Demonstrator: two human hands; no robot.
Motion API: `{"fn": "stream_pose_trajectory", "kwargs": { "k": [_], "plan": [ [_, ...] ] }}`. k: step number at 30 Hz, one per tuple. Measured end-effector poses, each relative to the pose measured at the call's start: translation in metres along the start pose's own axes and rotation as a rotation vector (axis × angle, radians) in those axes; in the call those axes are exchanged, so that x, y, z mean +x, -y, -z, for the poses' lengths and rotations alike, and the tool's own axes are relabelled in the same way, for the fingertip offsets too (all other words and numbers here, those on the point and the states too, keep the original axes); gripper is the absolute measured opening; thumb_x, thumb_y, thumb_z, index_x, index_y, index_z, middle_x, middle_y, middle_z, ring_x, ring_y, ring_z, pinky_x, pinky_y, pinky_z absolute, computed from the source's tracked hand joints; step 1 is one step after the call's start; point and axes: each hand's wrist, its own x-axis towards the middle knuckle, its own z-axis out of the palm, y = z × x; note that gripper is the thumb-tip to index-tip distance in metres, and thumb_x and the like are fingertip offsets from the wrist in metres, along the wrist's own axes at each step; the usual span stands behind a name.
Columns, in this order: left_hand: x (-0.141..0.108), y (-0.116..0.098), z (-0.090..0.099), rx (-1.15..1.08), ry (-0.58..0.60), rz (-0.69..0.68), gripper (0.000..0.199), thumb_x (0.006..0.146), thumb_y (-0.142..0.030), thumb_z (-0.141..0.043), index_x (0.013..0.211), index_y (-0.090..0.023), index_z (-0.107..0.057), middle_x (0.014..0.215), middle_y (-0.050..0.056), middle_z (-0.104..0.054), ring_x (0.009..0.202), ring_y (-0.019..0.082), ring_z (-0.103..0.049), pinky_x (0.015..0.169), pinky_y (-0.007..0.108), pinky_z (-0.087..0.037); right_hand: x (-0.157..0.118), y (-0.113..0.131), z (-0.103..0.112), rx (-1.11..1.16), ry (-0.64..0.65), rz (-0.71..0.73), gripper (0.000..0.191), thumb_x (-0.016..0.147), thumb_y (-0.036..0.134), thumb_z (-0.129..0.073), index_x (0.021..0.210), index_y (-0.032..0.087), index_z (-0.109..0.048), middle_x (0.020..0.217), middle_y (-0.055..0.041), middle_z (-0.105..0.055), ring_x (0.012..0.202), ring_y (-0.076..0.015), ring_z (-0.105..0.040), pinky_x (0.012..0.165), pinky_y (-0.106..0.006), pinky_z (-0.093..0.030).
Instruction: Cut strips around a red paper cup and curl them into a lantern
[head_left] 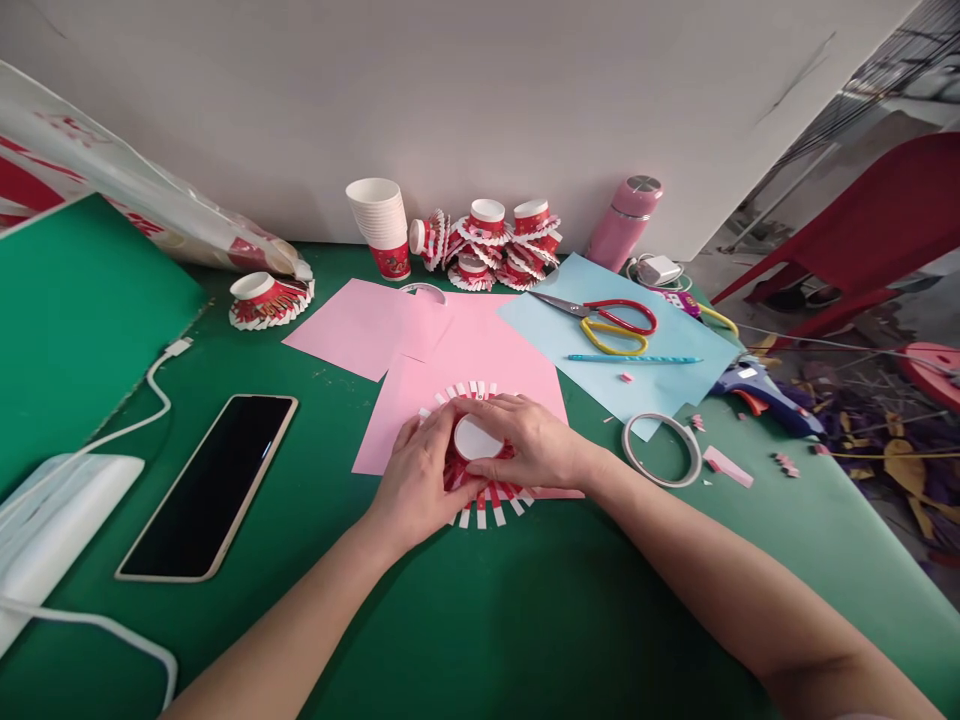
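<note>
Upside down on the pink paper [517,350] stands a paper cup [478,438], its white base facing up and its red-and-white sides cut into strips that fan outward. My left hand [424,470] wraps round its left side, with the thumb near the front. From the right, my right hand [532,440] curls round the same cup, its fingers reaching over the back and its thumb at the front of the base. Parts of the cup's sides are hidden under my fingers. A second pink sheet [352,325] lies behind and to the left.
Cut cups [487,245] and a cup stack [379,225] line the wall beside a pink flask [625,225]. Scissors [592,308] and a blue pencil [634,359] lie on blue paper [675,335]. Right: tape roll [630,465], glue gun [765,395]. Left: phone [214,485], another cut cup [266,300].
</note>
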Motion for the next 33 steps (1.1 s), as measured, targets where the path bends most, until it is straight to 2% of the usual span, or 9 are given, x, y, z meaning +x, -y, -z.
{"fn": "stream_pose_trajectory", "kwargs": {
  "k": [5, 8, 12, 15, 22, 26, 28, 30, 33],
  "plan": [
    [0.001, 0.001, 0.0, 0.036, 0.03, 0.0, 0.071, 0.077, -0.04, -0.059, 0.134, -0.017, -0.024, 0.129, 0.018, -0.053, 0.119, 0.03, -0.05, 0.101, 0.052, -0.033, -0.006, -0.007, 0.007, 0.137, -0.013, 0.012, 0.063, 0.081, 0.041, -0.059, 0.133, 0.012, -0.039, 0.128, -0.0176, -0.054, 0.113, -0.0279, -0.054, 0.093, -0.044, -0.044],
    [0.001, 0.002, 0.0, 0.051, 0.028, -0.005, 0.072, 0.077, -0.043, -0.058, 0.134, -0.014, -0.025, 0.127, 0.019, -0.054, 0.119, 0.03, -0.051, 0.101, 0.051, -0.033, -0.013, -0.011, 0.017, 0.264, -0.038, -0.065, 0.057, 0.086, 0.034, -0.053, 0.136, 0.014, -0.034, 0.132, -0.0147, -0.051, 0.114, -0.0234, -0.054, 0.092, -0.04, -0.046],
    [0.0, 0.003, 0.0, 0.068, 0.011, -0.023, 0.072, 0.076, -0.043, -0.059, 0.134, -0.015, -0.025, 0.126, 0.019, -0.055, 0.118, 0.03, -0.051, 0.1, 0.051, -0.034, -0.016, -0.012, 0.016, 0.171, -0.013, -0.043, 0.07, 0.073, 0.031, -0.067, 0.134, 0.015, -0.036, 0.125, -0.0145, -0.055, 0.108, -0.0258, -0.056, 0.092, -0.042, -0.045],
    [0.0, 0.003, -0.001, 0.079, -0.001, -0.032, 0.072, 0.077, -0.043, -0.058, 0.134, -0.015, -0.025, 0.125, 0.019, -0.056, 0.118, 0.03, -0.052, 0.1, 0.051, -0.035, -0.014, -0.012, 0.008, 0.092, -0.014, -0.061, 0.066, 0.073, 0.033, -0.068, 0.13, 0.013, -0.042, 0.111, -0.0144, -0.062, 0.099, -0.0265, -0.059, 0.086, -0.042, -0.047],
    [-0.002, 0.007, -0.004, 0.124, -0.003, -0.079, 0.065, 0.082, -0.044, -0.051, 0.135, -0.016, -0.025, 0.131, 0.02, -0.051, 0.122, 0.03, -0.047, 0.1, 0.052, -0.034, -0.015, -0.015, 0.002, 0.107, -0.036, -0.131, 0.071, 0.072, 0.037, -0.069, 0.133, 0.015, -0.039, 0.111, -0.0132, -0.063, 0.097, -0.0255, -0.06, 0.085, -0.041, -0.048],
    [-0.003, 0.008, -0.005, 0.134, 0.009, -0.068, 0.067, 0.082, -0.047, -0.05, 0.135, -0.015, -0.025, 0.133, 0.021, -0.049, 0.124, 0.032, -0.045, 0.1, 0.053, -0.033, -0.018, -0.015, 0.009, 0.266, -0.073, -0.087, 0.073, 0.072, 0.038, -0.069, 0.134, 0.016, -0.038, 0.13, -0.0152, -0.052, 0.115, -0.026, -0.053, 0.095, -0.041, -0.044],
    [-0.002, 0.007, -0.004, 0.125, 0.022, -0.044, 0.069, 0.081, -0.048, -0.051, 0.135, -0.014, -0.025, 0.132, 0.021, -0.05, 0.123, 0.032, -0.046, 0.1, 0.053, -0.033, -0.017, -0.012, 0.013, 0.369, -0.147, -0.057, 0.062, 0.08, 0.035, -0.061, 0.134, 0.016, -0.037, 0.131, -0.0142, -0.052, 0.119, -0.0224, -0.05, 0.099, -0.039, -0.042],
    [-0.001, 0.006, -0.003, 0.104, 0.029, -0.018, 0.071, 0.08, -0.049, -0.052, 0.135, -0.014, -0.024, 0.13, 0.021, -0.052, 0.121, 0.032, -0.048, 0.1, 0.054, -0.033, -0.015, -0.007, 0.016, 0.374, -0.2, -0.027, 0.05, 0.087, 0.03, -0.052, 0.133, 0.017, -0.039, 0.125, -0.0125, -0.057, 0.119, -0.0202, -0.051, 0.1, -0.039, -0.04],
    [0.001, 0.004, -0.002, 0.072, 0.023, 0.003, 0.071, 0.078, -0.048, -0.053, 0.135, -0.015, -0.026, 0.131, 0.02, -0.051, 0.122, 0.032, -0.047, 0.101, 0.053, -0.033, -0.01, 0.001, 0.013, 0.215, -0.095, 0.06, 0.05, 0.083, 0.031, -0.057, 0.129, 0.018, -0.044, 0.125, -0.0124, -0.057, 0.119, -0.0238, -0.05, 0.1, -0.043, -0.038]
  ]
}}
